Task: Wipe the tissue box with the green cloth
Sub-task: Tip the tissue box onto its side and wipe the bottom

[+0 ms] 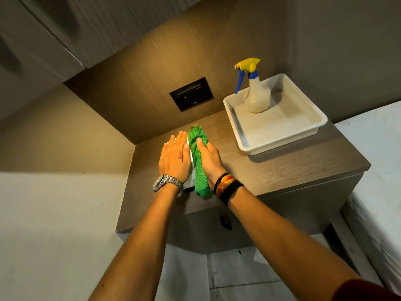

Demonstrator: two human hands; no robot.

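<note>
A white tray was set on the wooden nightstand toward two o'clock. A spray bottle with a yellow and blue trigger head was stood upright inside the tray. A black socket panel was mounted on the wall at twelve o'clock.

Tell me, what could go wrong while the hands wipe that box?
The tissue box sits near the nightstand's front edge, so a hard push might slide it off. The green cloth hangs past that edge and might slip from under the right hand. The left hand hides most of the box.
</note>
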